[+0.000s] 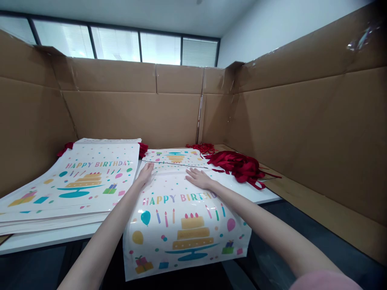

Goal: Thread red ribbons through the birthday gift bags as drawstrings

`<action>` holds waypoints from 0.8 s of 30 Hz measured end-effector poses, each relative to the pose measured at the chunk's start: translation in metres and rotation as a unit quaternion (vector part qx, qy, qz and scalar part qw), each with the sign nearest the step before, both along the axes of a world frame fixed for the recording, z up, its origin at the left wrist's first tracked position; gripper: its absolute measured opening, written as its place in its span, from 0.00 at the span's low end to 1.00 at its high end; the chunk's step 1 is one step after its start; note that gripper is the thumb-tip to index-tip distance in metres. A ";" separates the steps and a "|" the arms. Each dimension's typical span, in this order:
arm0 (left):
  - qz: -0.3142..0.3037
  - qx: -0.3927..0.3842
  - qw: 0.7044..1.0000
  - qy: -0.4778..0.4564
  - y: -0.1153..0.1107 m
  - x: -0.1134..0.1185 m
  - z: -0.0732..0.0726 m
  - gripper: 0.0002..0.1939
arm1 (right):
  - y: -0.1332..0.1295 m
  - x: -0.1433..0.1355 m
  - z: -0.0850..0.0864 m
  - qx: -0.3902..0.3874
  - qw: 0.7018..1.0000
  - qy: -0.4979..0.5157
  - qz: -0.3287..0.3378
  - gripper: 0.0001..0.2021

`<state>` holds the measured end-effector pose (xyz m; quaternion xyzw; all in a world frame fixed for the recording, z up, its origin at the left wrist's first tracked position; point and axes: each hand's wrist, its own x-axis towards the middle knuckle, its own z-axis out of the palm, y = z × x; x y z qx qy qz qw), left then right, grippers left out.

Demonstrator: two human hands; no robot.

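Observation:
A glossy white sheet (169, 187) printed "HAPPY BIRTHDAY" with a cake and balloons lies before me, its near part hanging past the table's front edge. My left hand (146, 172) rests at its upper left edge; the fingers look pressed together, and what they hold, if anything, is too small to name. My right hand (198, 178) lies flat on its upper right part, fingers spread. A thin dark rod or line (175, 163) runs across just beyond both hands. Behind it shows another printed sheet (163, 155).
At the left lies a stack of similar printed sheets (99, 155) with red ribbon at its top corners. A pile of dark red ribbons (237, 165) sits at the right. Cardboard walls (130, 117) surround the white tabletop (254, 194).

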<state>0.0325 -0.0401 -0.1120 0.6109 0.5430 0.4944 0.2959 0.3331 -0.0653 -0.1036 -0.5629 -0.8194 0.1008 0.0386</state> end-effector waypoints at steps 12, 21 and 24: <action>-0.008 -0.009 0.999 -0.050 0.005 -0.001 -0.004 0.19 | -0.011 0.072 0.007 -0.038 0.984 -0.056 -0.164 0.33; -0.014 -0.040 0.991 -0.124 0.003 0.000 0.001 0.32 | 0.002 -0.071 0.021 0.042 0.996 0.052 0.059 0.24; -0.015 -0.054 0.980 -0.193 0.004 -0.001 0.005 0.34 | 0.001 -0.130 0.020 0.051 0.974 0.113 0.191 0.21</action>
